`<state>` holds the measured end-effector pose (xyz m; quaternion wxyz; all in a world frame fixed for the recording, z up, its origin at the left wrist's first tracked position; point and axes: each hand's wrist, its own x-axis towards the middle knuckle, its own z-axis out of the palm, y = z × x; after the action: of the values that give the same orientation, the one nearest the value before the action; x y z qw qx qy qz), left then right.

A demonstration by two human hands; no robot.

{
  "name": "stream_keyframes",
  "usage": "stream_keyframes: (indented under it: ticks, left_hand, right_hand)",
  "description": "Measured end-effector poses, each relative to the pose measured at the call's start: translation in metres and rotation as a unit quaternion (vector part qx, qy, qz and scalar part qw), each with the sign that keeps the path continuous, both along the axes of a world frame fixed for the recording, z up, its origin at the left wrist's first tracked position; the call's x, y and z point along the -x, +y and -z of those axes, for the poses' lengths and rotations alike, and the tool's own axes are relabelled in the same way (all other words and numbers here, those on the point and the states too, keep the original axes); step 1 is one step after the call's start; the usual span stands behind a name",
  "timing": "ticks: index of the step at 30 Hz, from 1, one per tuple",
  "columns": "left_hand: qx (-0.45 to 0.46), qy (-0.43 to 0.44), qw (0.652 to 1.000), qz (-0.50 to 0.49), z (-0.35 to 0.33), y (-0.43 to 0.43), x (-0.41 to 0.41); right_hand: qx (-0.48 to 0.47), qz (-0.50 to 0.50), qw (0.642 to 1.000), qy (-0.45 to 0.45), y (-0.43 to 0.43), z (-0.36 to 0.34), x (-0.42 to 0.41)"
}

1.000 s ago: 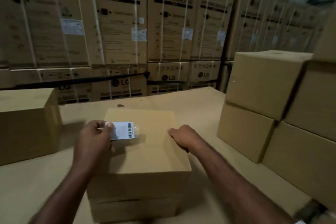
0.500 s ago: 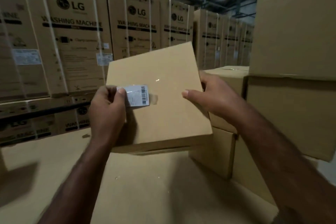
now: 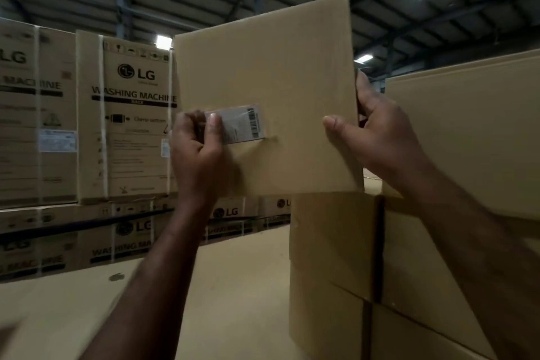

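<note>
Box (image 3: 271, 67), raised, lies between left hand (image 3: 195, 149), pinching its label (image 3: 242, 124), and right hand (image 3: 377, 137), gripping its edge.

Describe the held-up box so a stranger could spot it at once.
Before the wall of LG washing machine cartons, just above the stack of plain boxes, one unprinted box hangs in the air. The left hand and right hand grip its side edges; unlike the stacked ones, its face bears a small barcode label.
</note>
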<state>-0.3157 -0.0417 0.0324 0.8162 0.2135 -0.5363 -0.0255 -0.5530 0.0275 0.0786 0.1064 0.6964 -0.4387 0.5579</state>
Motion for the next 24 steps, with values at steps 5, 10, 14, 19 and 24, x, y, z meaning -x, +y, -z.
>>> stream_keyframes:
  ticks: [5, 10, 14, 19, 24]
  left_hand:
    - [-0.002, -0.05, 0.996, 0.079, -0.021, -0.055, 0.024]
    - [-0.036, -0.033, 0.989, 0.138, -0.02, -0.114, 0.053]
    - [-0.09, -0.012, 0.976, 0.199, -0.005, -0.154, 0.071]
    - [-0.125, -0.011, 0.962, 0.243, 0.003, -0.174, 0.086]
    - [-0.132, -0.038, 0.949, 0.283, 0.002, -0.18, 0.101]
  right_hand:
    - [0.019, 0.055, 0.998, -0.023, -0.032, -0.013, 0.022]
    - [0.027, 0.127, 0.991, -0.015, -0.073, -0.006, 0.033]
    - [0.042, 0.2, 0.979, 0.012, -0.095, 0.014, 0.036]
    - [0.036, 0.271, 0.961, 0.039, -0.117, 0.048, 0.043]
    - [0.144, 0.39, 0.872, 0.258, -0.132, 0.084, 0.039]
